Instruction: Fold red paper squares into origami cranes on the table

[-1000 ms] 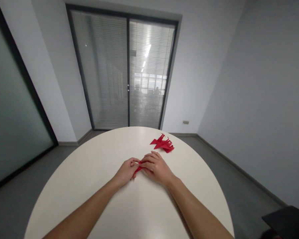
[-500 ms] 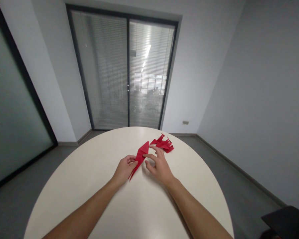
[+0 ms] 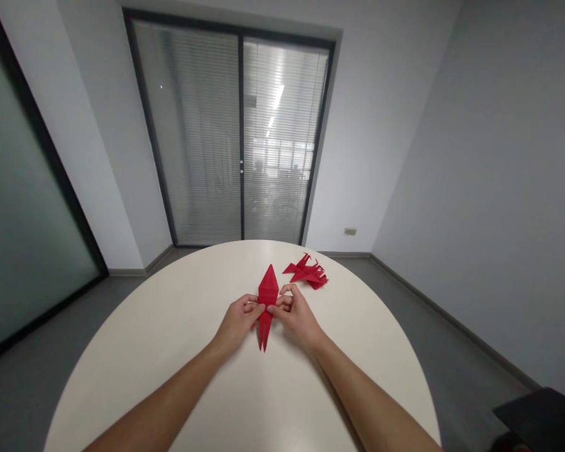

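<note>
A folded red origami paper (image 3: 268,294) stands out over the pale tabletop, its broad point facing away and two narrow legs toward me. My left hand (image 3: 239,319) pinches its left edge, the thumb on top and the fingers behind. On the opposite edge my right hand (image 3: 297,314) is closed too, thumb pressed on the paper near the other thumb and index finger raised. The undersides of both grips are hidden by the paper. Just beyond the right hand lies a cluster of folded red paper cranes (image 3: 307,272), overlapping one another.
The round cream table (image 3: 169,376) fills the foreground. A dark chair (image 3: 543,414) is at the lower right. Behind the table is a glass partition with blinds (image 3: 198,138), and a wall socket (image 3: 350,231) sits low on the white wall.
The origami paper has swung from a slant to pointing straight away from me. My right hand has come down from its upper part and gripped its right edge; my left hand keeps hold.
</note>
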`<state>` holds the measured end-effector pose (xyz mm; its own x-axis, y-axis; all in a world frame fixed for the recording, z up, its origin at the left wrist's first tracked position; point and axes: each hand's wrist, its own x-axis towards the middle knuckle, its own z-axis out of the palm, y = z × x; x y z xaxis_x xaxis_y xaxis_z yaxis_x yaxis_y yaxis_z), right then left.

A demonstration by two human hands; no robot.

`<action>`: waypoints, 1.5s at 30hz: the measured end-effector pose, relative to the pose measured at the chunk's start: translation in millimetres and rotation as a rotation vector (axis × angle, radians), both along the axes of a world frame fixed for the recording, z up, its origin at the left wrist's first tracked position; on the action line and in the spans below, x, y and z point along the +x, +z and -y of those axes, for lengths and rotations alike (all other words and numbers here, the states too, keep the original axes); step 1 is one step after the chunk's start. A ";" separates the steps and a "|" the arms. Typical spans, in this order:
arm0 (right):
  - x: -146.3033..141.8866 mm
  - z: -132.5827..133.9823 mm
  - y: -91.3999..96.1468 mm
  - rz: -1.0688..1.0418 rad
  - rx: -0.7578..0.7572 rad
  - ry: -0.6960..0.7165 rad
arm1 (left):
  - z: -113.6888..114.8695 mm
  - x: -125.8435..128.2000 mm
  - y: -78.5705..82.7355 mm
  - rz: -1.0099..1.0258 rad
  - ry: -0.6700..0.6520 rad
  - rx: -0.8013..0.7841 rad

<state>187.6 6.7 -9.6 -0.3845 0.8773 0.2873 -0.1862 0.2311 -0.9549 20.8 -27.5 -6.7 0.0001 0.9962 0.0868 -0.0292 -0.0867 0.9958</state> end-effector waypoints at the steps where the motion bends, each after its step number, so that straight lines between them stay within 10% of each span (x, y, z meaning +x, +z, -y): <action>1: 0.9 0.1 0.6 -0.005 -0.014 0.004 | 0.3 -0.1 0.0 -0.022 0.002 0.007; 45: 8.9 -6.0 -1.9 0.179 0.158 -0.035 | -0.5 1.3 -3.0 0.133 0.006 0.078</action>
<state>196.5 12.6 -11.5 -0.4115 0.8406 0.3522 -0.0067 0.3836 -0.9235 22.1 -27.0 -9.6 -0.0220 0.9864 0.1632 -0.1593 -0.1646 0.9734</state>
